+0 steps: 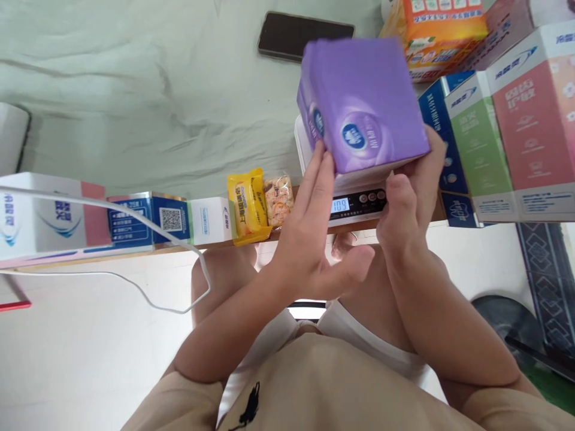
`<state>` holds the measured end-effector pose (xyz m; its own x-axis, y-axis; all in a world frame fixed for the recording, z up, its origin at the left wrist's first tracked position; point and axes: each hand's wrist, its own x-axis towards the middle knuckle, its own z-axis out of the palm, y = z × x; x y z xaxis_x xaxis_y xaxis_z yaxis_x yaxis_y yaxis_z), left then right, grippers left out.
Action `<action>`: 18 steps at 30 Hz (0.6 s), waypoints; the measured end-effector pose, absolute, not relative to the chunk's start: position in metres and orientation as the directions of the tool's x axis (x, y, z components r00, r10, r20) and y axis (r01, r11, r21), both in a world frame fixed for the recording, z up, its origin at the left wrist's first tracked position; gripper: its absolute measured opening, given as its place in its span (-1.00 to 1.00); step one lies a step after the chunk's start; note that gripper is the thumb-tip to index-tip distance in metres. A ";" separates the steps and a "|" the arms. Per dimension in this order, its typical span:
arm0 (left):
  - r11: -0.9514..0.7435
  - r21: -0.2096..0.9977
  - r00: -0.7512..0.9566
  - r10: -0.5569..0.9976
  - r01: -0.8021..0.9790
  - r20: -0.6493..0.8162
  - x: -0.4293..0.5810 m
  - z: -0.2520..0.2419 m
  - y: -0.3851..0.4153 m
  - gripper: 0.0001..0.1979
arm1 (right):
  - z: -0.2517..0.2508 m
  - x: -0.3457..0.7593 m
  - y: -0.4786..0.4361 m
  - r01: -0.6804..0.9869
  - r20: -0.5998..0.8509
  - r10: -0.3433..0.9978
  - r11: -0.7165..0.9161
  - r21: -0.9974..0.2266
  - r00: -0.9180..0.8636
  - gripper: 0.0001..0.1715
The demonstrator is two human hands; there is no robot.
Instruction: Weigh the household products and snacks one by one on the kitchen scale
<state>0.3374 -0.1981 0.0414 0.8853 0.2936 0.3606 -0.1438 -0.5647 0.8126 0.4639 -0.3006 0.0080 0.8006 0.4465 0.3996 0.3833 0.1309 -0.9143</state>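
Note:
A purple tissue pack (363,102) is tilted just above a white digital scale (357,206) whose display is lit. My right hand (413,191) grips the pack's near right edge, thumb underneath. My left hand (314,227) is open with fingers straight, its fingertips against the pack's left side. The scale sits at the table's near edge, mostly hidden by the pack and my hands.
A black phone (305,36) lies on the pale green cloth (135,90). Toothpaste boxes (507,131) stand at the right, an orange carton (440,30) behind them. Along the near edge lie more boxes (148,218), a yellow soap pack (247,206) and a snack packet (278,200). A white cable (179,251) hangs down.

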 end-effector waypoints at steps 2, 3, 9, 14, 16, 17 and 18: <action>-0.602 0.780 0.860 0.296 -0.169 0.415 0.335 0.047 -0.203 -0.18 | 0.006 0.464 -0.295 0.358 0.464 0.364 0.323 -0.876 0.808 -0.39; -0.624 0.760 0.851 0.288 -0.180 0.439 0.334 0.049 -0.205 -0.21 | 0.006 0.463 -0.293 0.350 0.493 0.321 0.412 -0.841 0.808 -0.41; -0.648 0.725 0.814 0.276 -0.234 0.510 0.322 0.051 -0.213 -0.27 | 0.022 0.447 -0.280 0.153 0.378 0.275 0.595 -0.789 0.884 -0.66; -0.703 0.665 0.778 0.261 -0.253 0.572 0.307 0.053 -0.212 -0.28 | 0.042 0.426 -0.270 0.009 0.211 0.274 0.591 -0.807 0.938 -0.71; -0.721 0.639 0.743 0.267 -0.269 0.614 0.299 0.059 -0.207 -0.33 | 0.051 0.418 -0.264 0.026 0.215 0.260 0.581 -0.814 0.942 -0.74; -0.724 0.630 0.722 0.272 -0.282 0.636 0.294 0.063 -0.204 -0.36 | 0.055 0.414 -0.261 0.038 0.228 0.260 0.576 -0.816 0.938 -0.75; -0.724 0.623 0.697 0.282 -0.297 0.659 0.288 0.068 -0.199 -0.39 | 0.061 0.409 -0.258 0.049 0.246 0.269 0.575 -0.817 0.931 -0.76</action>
